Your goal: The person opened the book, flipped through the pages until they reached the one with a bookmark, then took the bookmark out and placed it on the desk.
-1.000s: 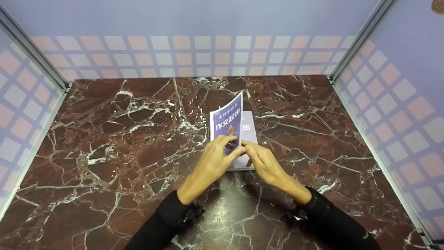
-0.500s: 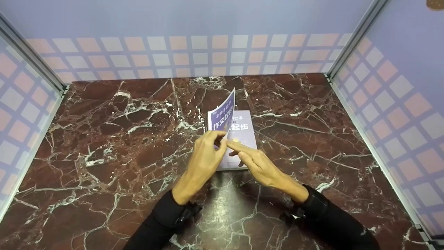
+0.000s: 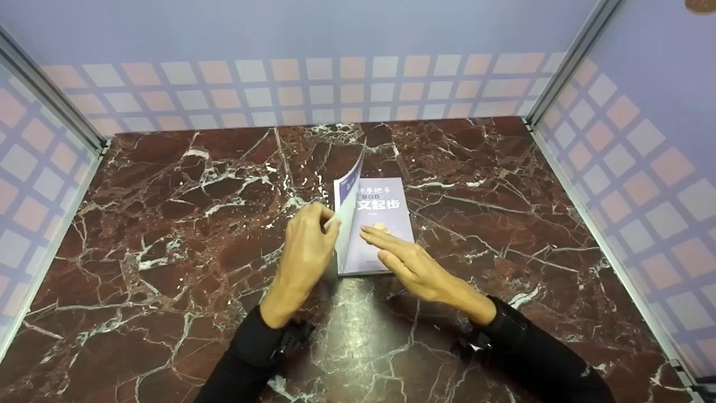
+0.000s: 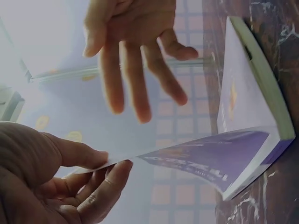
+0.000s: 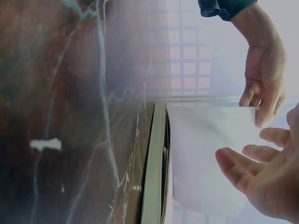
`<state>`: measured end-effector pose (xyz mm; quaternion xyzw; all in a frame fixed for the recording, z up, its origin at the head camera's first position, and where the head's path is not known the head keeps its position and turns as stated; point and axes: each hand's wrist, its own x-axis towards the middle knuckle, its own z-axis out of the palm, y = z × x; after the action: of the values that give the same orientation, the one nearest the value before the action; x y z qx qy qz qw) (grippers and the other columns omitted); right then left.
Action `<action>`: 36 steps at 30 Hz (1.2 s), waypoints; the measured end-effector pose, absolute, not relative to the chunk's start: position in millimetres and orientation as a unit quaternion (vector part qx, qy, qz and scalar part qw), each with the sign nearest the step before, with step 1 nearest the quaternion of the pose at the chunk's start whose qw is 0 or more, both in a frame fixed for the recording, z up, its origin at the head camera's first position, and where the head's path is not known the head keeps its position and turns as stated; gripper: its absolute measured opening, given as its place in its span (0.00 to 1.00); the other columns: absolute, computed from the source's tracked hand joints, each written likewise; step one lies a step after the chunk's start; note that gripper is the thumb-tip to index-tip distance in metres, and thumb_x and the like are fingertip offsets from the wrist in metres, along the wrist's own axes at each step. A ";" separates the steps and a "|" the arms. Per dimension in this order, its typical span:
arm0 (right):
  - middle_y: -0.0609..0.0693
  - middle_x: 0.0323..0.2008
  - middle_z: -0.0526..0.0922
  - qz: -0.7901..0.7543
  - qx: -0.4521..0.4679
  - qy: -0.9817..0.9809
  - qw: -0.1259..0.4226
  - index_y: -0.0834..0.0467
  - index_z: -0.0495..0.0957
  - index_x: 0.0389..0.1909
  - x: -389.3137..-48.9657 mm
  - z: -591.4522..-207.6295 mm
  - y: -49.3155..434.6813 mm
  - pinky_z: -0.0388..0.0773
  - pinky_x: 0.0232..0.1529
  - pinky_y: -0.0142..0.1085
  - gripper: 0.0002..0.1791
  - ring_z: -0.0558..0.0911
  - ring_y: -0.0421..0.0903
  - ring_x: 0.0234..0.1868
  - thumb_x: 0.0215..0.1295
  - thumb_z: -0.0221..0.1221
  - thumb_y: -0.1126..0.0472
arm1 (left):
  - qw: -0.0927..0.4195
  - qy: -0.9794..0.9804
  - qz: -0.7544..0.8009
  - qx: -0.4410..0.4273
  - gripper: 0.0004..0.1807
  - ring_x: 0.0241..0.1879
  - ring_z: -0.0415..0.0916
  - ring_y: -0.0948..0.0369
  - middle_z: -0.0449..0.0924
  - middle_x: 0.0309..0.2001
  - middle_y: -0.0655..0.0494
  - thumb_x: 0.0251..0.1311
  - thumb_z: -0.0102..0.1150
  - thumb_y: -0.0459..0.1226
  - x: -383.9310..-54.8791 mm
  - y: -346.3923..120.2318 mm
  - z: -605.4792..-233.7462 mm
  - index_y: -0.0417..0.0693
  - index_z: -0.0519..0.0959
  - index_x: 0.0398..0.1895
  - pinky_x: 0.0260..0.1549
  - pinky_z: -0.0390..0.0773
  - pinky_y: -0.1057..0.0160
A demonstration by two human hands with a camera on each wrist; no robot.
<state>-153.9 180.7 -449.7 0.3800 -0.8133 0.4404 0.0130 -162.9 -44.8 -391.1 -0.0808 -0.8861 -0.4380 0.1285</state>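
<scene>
A paperback book (image 3: 386, 246) lies on the table, showing a lilac title page with Chinese lettering. Its purple front cover (image 4: 210, 154) stands raised along the spine side, curving over to the left. My left hand (image 3: 305, 240) pinches the free edge of that cover between thumb and fingers, which the left wrist view shows closely. Above the title page is my right hand (image 3: 417, 268), fingers extended and apart from the cover. From the right wrist, the cover's pale inner face (image 5: 205, 154) rises from the book block, with the right hand's spread fingers beside it.
The book rests on a dark red marbled table (image 3: 168, 224). Lilac panels with pink and white squares enclose it at the back (image 3: 335, 78), left (image 3: 33, 168) and right (image 3: 632, 140), joined by grey metal posts (image 3: 576, 61).
My left hand has drawn the cover leftward, uncovering more of the title page. The right hand has parted from the cover and stays over the book's right side.
</scene>
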 end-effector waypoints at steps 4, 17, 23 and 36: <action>0.57 0.76 0.64 0.431 0.378 -0.819 0.019 0.61 0.66 0.75 -154.7 -447.7 182.0 0.50 0.79 0.46 0.25 0.59 0.53 0.78 0.82 0.44 0.63 | 0.128 -0.889 -0.432 -0.079 0.15 0.42 0.79 0.47 0.80 0.42 0.42 0.59 0.67 0.23 -164.3 -51.5 -387.2 0.34 0.79 0.49 0.43 0.84 0.54; 0.57 0.75 0.66 0.418 0.380 -0.824 0.036 0.63 0.68 0.74 -155.5 -447.5 183.6 0.54 0.78 0.48 0.24 0.62 0.55 0.77 0.82 0.46 0.62 | 0.081 -0.962 -0.248 -0.076 0.21 0.30 0.80 0.46 0.67 0.55 0.41 0.68 0.50 0.24 -162.2 -70.7 -388.0 0.38 0.80 0.62 0.22 0.81 0.52; 0.61 0.73 0.68 0.407 0.391 -0.824 0.047 0.64 0.69 0.72 -154.1 -449.6 182.2 0.57 0.76 0.53 0.24 0.65 0.57 0.76 0.80 0.47 0.63 | 0.065 -0.976 -0.205 -0.033 0.18 0.33 0.82 0.42 0.65 0.54 0.37 0.65 0.68 0.34 -165.1 -71.1 -391.9 0.31 0.79 0.52 0.28 0.84 0.47; 0.61 0.75 0.66 0.360 0.407 -0.839 -0.026 0.63 0.65 0.75 -147.5 -460.6 171.0 0.57 0.76 0.50 0.26 0.65 0.55 0.76 0.82 0.46 0.56 | -0.010 -0.996 -0.087 0.001 0.35 0.29 0.81 0.45 0.70 0.54 0.30 0.57 0.76 0.47 -169.3 -74.5 -399.3 0.30 0.75 0.58 0.29 0.82 0.50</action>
<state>-147.5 171.0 -460.6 0.4073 -0.8387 0.3605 -0.0259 -169.3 -74.5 -399.3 0.0010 -0.9962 -0.0867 -0.0097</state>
